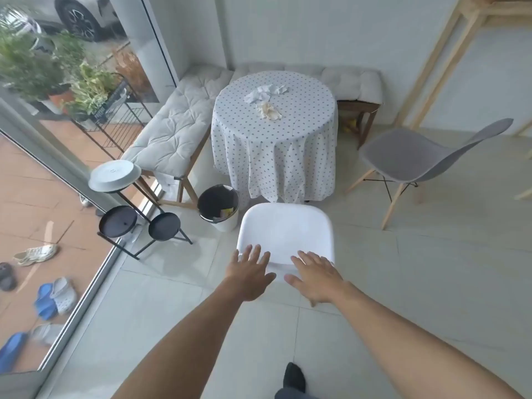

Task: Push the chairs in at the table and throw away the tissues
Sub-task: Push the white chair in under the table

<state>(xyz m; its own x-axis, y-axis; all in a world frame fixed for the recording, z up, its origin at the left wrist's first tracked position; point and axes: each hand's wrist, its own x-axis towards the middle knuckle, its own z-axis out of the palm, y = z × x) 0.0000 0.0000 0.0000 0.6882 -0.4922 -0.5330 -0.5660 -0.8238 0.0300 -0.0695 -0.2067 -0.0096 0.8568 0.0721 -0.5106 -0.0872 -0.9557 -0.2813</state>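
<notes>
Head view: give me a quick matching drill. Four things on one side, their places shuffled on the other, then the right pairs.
Things:
1. white chair
2. grey chair
3. crumpled tissues
4. waste bin

Places:
A. on the dotted tablecloth
B. on the floor between the bench leg and the white chair
C. out to the right of the table, angled away
D. directly in front of the table, under both hands

Pairs: 1-D, 2-C, 3-A, 4-B. The left hand and right hand are spread open at the white chair's backrest.

Bright daylight from left glass, soft shadows, curved wide-angle edges
</notes>
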